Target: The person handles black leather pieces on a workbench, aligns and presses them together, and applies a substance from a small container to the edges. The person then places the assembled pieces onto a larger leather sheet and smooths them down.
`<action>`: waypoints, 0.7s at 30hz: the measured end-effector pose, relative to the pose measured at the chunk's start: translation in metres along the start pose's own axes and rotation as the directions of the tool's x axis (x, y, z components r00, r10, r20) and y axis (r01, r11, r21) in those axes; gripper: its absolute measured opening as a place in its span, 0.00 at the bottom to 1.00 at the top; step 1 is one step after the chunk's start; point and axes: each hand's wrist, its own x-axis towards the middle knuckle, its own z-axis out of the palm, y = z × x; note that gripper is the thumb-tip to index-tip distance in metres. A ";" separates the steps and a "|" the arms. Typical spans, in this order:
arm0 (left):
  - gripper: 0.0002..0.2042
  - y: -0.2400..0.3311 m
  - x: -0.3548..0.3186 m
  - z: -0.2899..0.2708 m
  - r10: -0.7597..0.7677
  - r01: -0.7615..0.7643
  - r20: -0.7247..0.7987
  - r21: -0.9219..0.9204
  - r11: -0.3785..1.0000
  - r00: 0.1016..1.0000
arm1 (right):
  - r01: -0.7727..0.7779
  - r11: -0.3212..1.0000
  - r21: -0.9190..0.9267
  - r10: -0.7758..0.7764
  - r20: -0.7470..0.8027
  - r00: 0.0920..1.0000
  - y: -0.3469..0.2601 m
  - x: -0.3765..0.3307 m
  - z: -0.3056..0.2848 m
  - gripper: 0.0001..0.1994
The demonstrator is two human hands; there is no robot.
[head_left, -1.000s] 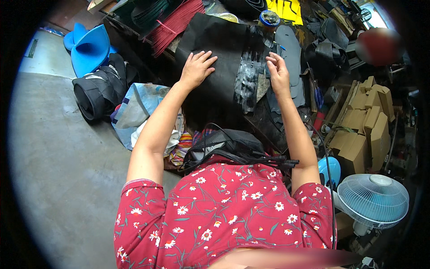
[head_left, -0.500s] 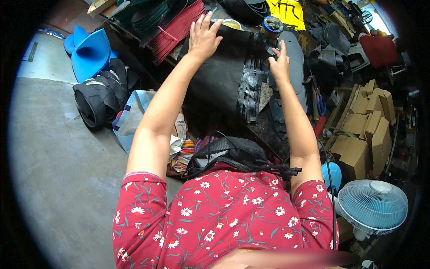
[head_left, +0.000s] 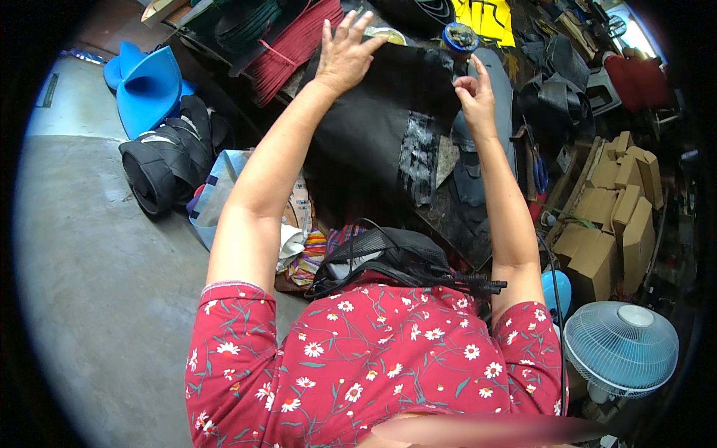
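The left hand is now placed at the far upper edge of the black rubber sheet, fingers spread wide and flat; a second ago it was pressed lower, at mid-sheet. The sheet is draped over the cluttered table, its grey scuffed patch exposed. The right hand has been raised beside the blue tin, fingers narrowly pinched, nothing visibly held. The work is judged shifted toward the far edge.

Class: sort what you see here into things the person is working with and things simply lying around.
In use:
left hand
right hand
black rubber sheet
small round tin

Lying about:
fan
cardboard boxes
blue plastic pieces
red cord bundle
rolled black bag
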 end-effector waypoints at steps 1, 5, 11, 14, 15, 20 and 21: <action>0.23 0.000 0.001 0.000 0.010 -0.010 0.040 0.003 1.000 0.999 | 0.003 1.000 -0.017 -0.002 0.013 1.000 -0.003 -0.002 -0.001 0.37; 0.17 0.000 0.003 0.001 -0.010 0.011 0.012 -0.071 0.997 1.000 | -0.044 0.999 -0.032 0.044 -0.002 0.999 -0.005 -0.006 -0.002 0.36; 0.09 -0.005 0.009 -0.011 0.159 -0.170 -0.150 -0.066 0.983 0.976 | -0.027 0.999 -0.022 0.025 -0.079 0.997 0.006 0.008 0.002 0.35; 0.07 -0.006 0.009 -0.013 0.142 -0.152 -0.163 -0.048 0.987 0.976 | -0.179 0.984 -0.026 0.177 -0.072 0.982 0.009 0.008 0.001 0.31; 0.07 -0.005 0.008 -0.013 0.124 -0.133 -0.143 -0.050 0.990 0.982 | -0.248 0.968 -0.026 0.245 -0.070 0.967 0.010 0.005 -0.001 0.30; 0.07 -0.004 0.001 -0.007 0.088 -0.096 -0.101 -0.084 0.992 0.991 | -0.362 0.903 0.231 0.372 -0.001 0.928 0.006 -0.016 -0.005 0.35; 0.06 -0.003 0.001 -0.006 0.088 -0.097 -0.104 -0.093 0.991 0.991 | -0.362 0.908 0.212 0.367 0.018 0.930 0.005 -0.019 -0.007 0.38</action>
